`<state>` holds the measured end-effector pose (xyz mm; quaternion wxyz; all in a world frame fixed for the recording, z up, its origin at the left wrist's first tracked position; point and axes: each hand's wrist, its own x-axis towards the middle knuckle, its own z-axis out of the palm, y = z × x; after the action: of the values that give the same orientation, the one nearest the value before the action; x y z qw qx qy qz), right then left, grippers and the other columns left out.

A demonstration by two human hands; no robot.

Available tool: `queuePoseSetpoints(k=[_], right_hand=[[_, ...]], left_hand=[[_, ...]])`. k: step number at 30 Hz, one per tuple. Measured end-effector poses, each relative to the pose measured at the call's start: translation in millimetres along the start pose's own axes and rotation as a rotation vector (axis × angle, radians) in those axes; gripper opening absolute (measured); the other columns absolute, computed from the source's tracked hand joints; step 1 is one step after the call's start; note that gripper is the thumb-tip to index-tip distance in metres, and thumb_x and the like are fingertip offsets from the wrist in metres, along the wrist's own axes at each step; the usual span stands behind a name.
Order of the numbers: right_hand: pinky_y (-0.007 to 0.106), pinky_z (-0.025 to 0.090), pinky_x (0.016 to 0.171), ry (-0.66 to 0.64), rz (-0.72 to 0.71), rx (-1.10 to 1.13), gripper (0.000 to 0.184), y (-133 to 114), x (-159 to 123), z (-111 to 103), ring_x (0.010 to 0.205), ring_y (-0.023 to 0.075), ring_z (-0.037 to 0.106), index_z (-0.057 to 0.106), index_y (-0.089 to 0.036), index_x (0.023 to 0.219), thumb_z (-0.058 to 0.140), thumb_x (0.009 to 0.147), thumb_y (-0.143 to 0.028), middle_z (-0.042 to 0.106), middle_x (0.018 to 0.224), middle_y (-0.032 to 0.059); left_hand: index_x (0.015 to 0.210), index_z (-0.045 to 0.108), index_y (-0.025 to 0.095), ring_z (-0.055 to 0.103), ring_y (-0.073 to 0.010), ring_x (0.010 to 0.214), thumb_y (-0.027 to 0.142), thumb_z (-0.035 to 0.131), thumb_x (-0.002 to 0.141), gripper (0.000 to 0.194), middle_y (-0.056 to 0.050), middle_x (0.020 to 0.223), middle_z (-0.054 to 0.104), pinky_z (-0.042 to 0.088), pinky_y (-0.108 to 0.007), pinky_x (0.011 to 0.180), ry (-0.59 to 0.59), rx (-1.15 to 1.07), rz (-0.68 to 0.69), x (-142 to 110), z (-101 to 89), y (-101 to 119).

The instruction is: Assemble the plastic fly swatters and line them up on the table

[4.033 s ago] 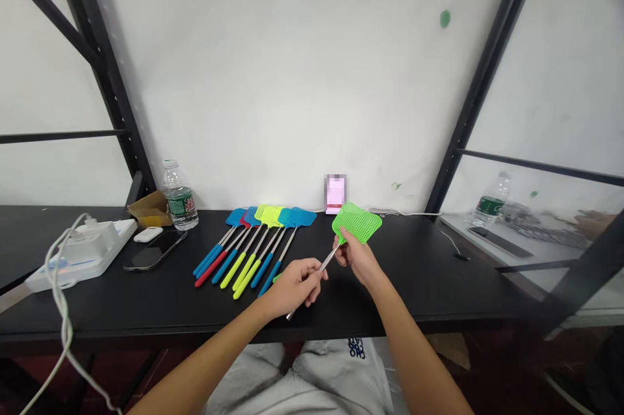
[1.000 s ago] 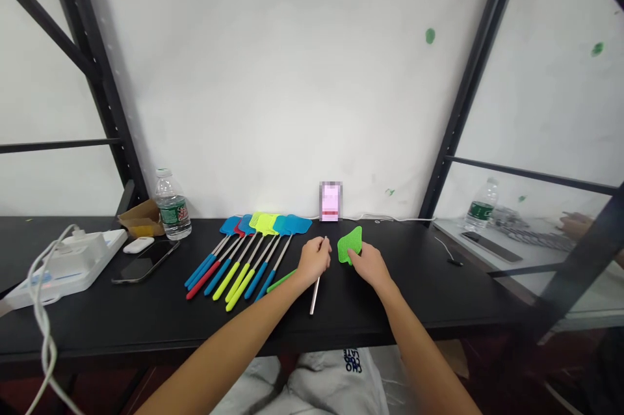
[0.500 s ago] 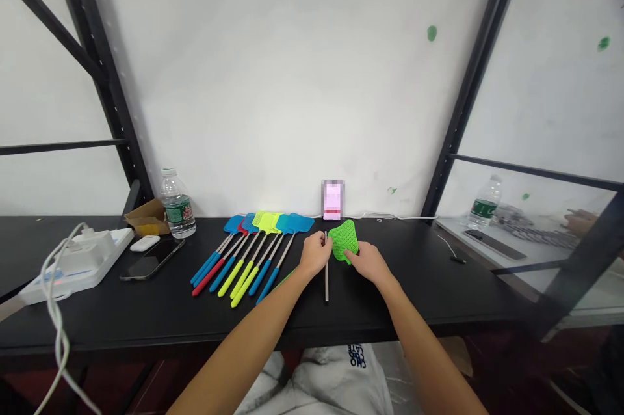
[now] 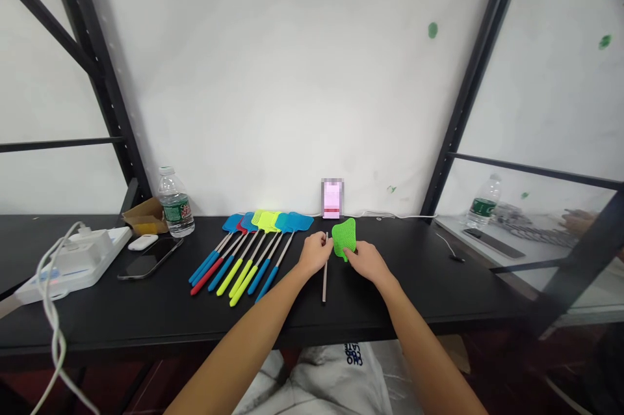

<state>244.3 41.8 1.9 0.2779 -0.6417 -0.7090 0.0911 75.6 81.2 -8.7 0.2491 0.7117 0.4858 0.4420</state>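
My left hand (image 4: 314, 254) pinches the upper end of a thin metal fly swatter shaft (image 4: 324, 278), which runs down toward the table's front edge. A bright green mesh fly swatter head (image 4: 344, 238) stands just right of the shaft, held at its lower edge by my right hand (image 4: 368, 263). Whether head and shaft are joined is hidden behind my fingers. Left of my left hand, several assembled fly swatters (image 4: 248, 252) lie side by side, with blue, red and yellow-green handles.
The black table (image 4: 414, 291) holds a water bottle (image 4: 175, 205), a smartphone (image 4: 151, 257), an earbud case (image 4: 142, 242) and a white power strip (image 4: 82, 252) with cables. A blurred pink phone screen (image 4: 332, 199) stands against the white wall. Dark metal frame bars rise on both sides.
Since four seconds ago, both hands have dropped from above the table to near its surface, and the green head now stands upright beside the shaft. The last half second shows little movement.
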Motion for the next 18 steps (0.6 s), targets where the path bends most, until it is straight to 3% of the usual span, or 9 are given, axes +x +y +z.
queuePoseSetpoints(k=[6,10,14,18], right_hand=[[0.025,0.03,0.057,0.022,-0.017,0.008,0.028,-1.5,-1.6,-0.3,0.066,0.0171,0.058,0.063,-0.017,0.069,0.051,0.087,-0.035,0.067,0.074,0.0086],[0.026,0.032,0.056,0.166,0.044,0.071,0.031,-1.4,0.0,-3.4,0.062,0.0177,0.058,0.062,-0.017,0.065,0.05,0.086,-0.037,0.066,0.067,0.0077],[0.025,0.037,0.052,0.262,0.13,0.429,0.036,2.0,2.6,-4.0,0.05,0.0148,0.055,0.061,-0.017,0.063,0.05,0.084,-0.044,0.065,0.062,0.006],[0.024,0.033,0.04,0.186,0.203,0.786,0.034,1.6,3.6,-2.5,0.041,0.0107,0.048,0.064,-0.014,0.068,0.06,0.076,-0.046,0.065,0.063,0.0065]], left_hand=[[0.059,0.044,0.02,0.049,-0.0106,0.047,0.033,0.052,0.081,0.026,0.005,0.048,0.051,0.033,-0.023,0.053,-0.027,-0.055,-0.018,-1.8,-1.6,2.8],[0.062,0.048,0.019,0.05,-0.0106,0.046,0.033,0.051,0.082,0.025,0.005,0.046,0.051,0.035,-0.023,0.053,-0.098,-0.131,-0.025,-3.9,-1.3,6.2],[0.068,0.055,0.017,0.044,-0.0085,0.04,0.037,0.049,0.084,0.026,0.006,0.043,0.049,0.034,-0.021,0.048,-0.256,-0.243,-0.031,-6.2,0.8,10.6],[0.074,0.059,0.016,0.039,-0.0065,0.034,0.044,0.046,0.085,0.033,0.007,0.043,0.047,0.03,-0.019,0.041,-0.41,-0.348,-0.047,-9.9,0.5,17.0]])
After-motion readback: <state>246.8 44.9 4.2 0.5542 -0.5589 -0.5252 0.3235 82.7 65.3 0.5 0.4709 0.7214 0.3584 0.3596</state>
